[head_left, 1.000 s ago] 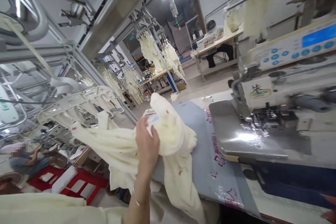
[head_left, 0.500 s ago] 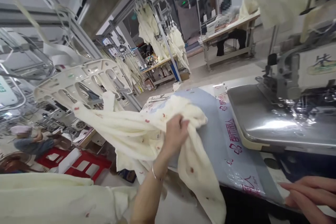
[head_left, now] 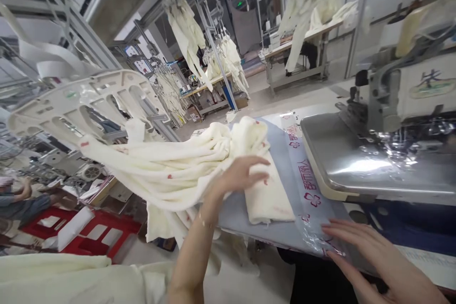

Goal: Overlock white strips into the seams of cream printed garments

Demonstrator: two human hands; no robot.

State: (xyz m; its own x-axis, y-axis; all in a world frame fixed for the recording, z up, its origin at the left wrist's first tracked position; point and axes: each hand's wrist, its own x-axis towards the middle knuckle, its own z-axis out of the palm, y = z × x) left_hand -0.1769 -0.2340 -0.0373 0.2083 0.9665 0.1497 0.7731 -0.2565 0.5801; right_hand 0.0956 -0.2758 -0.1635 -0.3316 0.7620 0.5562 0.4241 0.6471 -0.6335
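A cream garment [head_left: 167, 166] with small red marks lies bunched across the left of the blue-grey work surface [head_left: 281, 166] and droops over its edge. One flat, tube-like end of it rests on the surface, pointing toward me. My left hand [head_left: 238, 175] is over this part, fingers apart and slightly curled, gripping nothing; whether it touches the cloth is hard to tell. At the lower right, my right hand [head_left: 370, 256] is spread with thumb and fingers apart beside the front edge of the surface. It holds nothing.
A sewing machine [head_left: 388, 104] with a shiny metal bed [head_left: 356, 156] stands at the right. A white slotted plastic rack [head_left: 89, 99] is at the left. More cream cloth [head_left: 81, 280] lies at lower left. Behind are hanging garments [head_left: 185, 28], a red plastic frame [head_left: 85, 232] and a seated person [head_left: 24, 199].
My left hand has let go of the garment, and its end now lies flat on the surface instead of hanging. My right hand has moved left and opened wider.
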